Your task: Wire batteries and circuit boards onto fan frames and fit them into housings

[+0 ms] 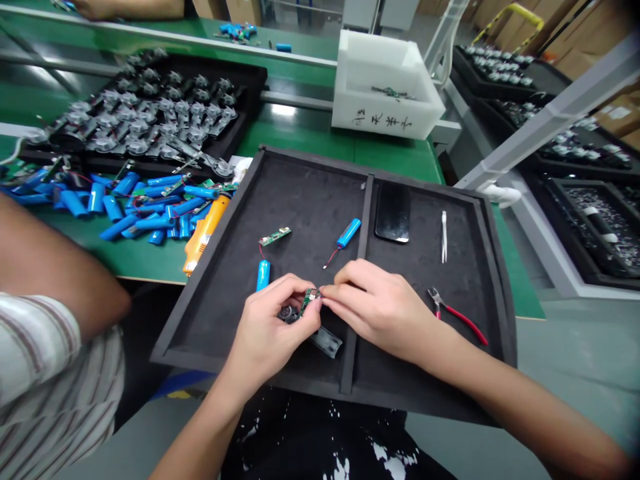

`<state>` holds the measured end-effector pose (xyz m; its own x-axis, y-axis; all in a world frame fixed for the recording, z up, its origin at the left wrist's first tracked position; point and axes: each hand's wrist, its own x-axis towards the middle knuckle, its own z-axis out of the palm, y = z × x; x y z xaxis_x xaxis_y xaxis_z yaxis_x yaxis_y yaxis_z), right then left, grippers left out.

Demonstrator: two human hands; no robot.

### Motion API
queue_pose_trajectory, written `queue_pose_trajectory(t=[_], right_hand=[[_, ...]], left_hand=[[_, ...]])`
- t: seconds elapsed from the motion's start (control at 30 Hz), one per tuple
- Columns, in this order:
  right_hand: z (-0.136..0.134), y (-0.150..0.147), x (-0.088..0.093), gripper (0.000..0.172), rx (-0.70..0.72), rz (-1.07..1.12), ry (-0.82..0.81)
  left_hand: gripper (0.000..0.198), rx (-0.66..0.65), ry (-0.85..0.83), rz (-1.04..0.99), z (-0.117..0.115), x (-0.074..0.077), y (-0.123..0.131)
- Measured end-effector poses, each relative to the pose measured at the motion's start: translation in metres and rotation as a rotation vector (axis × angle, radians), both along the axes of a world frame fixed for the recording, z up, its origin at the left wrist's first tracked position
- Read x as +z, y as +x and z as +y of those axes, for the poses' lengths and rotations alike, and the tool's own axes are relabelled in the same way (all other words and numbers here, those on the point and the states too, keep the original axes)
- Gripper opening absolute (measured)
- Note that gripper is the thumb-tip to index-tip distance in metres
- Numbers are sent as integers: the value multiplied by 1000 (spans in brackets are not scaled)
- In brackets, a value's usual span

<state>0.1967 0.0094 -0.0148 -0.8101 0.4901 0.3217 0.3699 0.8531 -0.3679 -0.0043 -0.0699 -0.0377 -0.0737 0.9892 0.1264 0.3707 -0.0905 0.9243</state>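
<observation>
My left hand [273, 323] is closed round a small grey assembly with a green circuit board [309, 300] on top, held over a black foam tray [440, 373] on my lap. My right hand [377, 303] pinches the board's right end with its fingertips. A grey part [326, 341] juts out below my left hand. On the tray lie a blue battery cell [263, 274] wired to a green board [275, 236], and a second blue cell [349, 233] with a red wire.
A black phone [393, 212], white tweezers [443, 235] and red-handled cutters [457, 313] lie in the tray's right section. Several blue cells [135, 207] and an orange tool [205, 230] lie on the green bench. A co-worker's arm [55, 267] is at left. A white bin [385, 87] stands behind.
</observation>
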Motion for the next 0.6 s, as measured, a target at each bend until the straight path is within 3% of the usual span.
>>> queue_pose_trajectory(t=[0.1, 0.23, 0.43, 0.6], right_hand=[[8, 1, 1, 21, 38, 138, -320], [11, 1, 5, 11, -47, 216, -544], [5, -3, 11, 6, -152, 280, -648], [-2, -11, 4, 5, -145, 349, -649]], left_hand=[[5, -11, -10, -37, -1, 1, 0], [5, -10, 4, -9, -2, 1, 0], [15, -15, -76, -225, -2, 0, -4], [19, 36, -105, -246, -4, 3, -9]])
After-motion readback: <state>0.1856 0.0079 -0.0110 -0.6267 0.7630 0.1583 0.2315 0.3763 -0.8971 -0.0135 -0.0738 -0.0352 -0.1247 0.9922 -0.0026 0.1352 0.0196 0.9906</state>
